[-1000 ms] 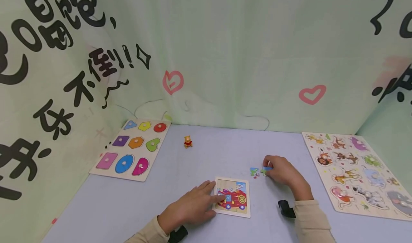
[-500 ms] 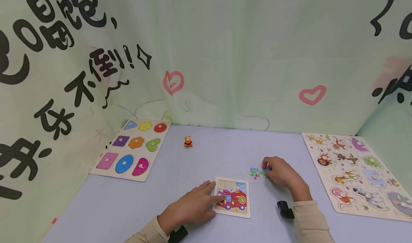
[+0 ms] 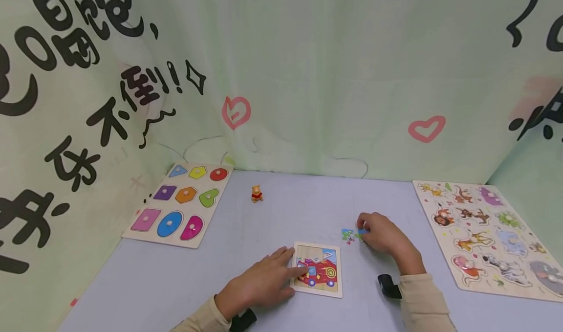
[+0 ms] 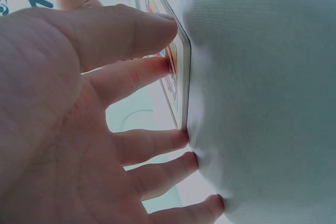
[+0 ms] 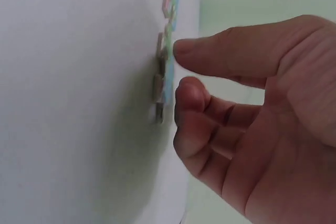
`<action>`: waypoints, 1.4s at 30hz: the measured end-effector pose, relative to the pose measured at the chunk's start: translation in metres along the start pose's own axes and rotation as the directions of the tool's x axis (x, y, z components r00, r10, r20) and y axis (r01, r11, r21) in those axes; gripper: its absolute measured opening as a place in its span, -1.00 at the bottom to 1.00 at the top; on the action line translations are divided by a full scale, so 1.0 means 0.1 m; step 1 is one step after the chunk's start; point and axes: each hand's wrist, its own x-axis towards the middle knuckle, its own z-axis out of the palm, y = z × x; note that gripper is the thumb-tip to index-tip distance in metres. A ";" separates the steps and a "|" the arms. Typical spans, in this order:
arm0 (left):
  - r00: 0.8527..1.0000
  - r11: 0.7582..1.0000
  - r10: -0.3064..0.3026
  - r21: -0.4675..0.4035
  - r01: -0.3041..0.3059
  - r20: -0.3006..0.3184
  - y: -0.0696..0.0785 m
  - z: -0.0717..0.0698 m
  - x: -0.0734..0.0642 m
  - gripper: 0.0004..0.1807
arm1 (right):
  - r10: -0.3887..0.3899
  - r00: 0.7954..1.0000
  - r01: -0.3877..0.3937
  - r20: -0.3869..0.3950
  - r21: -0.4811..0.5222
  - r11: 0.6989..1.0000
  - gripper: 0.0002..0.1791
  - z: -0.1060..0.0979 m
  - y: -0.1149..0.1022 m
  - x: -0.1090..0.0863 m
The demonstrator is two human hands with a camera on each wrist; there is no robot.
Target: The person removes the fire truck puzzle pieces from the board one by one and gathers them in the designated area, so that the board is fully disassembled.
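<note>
My left hand (image 3: 268, 278) lies spread with straight fingers, its index finger resting on a small framed jigsaw (image 3: 332, 290) with a red vehicle picture. The left wrist view has the thumb and index finger (image 4: 131, 74) over the frame's edge and the other fingertips on the cloth. Two small blue-green jigsaw pieces lie side by side beyond the frame's right corner. The fingers of my right hand (image 3: 380, 232) are curled at the right-hand piece (image 3: 362, 232), left of which is the other piece (image 3: 347, 235). In the right wrist view, thumb and index tips meet that piece (image 5: 168, 85) low at the table.
At the back left lies a shape puzzle board (image 3: 202, 239) with coloured knobbed shapes. A tiny bear figurine (image 3: 257, 193) stands toward the back middle. An animal puzzle board (image 3: 466, 283) lies at the right. A pale curtain (image 3: 330, 77) rises behind the table.
My right hand has shifted slightly left, bringing the right-hand jigsaw piece nearer to the other one. The left hand and the framed jigsaw have stayed put.
</note>
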 end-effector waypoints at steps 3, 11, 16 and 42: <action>1.000 1.000 0.002 -0.001 -0.002 0.003 -0.01 -0.01 0.00 -0.41 | -0.044 0.999 0.044 -0.015 0.027 0.999 -0.77 0.00 -0.09 0.01; 1.000 1.000 -0.005 -0.006 0.005 0.012 -0.02 -0.02 0.01 -0.41 | -0.176 0.983 0.172 0.056 0.070 0.983 -0.73 0.02 -0.55 -0.07; 1.000 1.000 0.023 -0.001 -0.023 0.003 -0.01 -0.01 0.02 -0.42 | -0.253 0.959 0.248 0.128 0.052 0.967 -0.68 0.13 -0.77 -0.15; 1.000 1.000 0.016 0.007 -0.016 0.007 -0.03 0.01 0.02 -0.41 | -0.177 0.977 0.193 0.117 -0.151 0.969 -0.66 0.39 -0.64 -0.27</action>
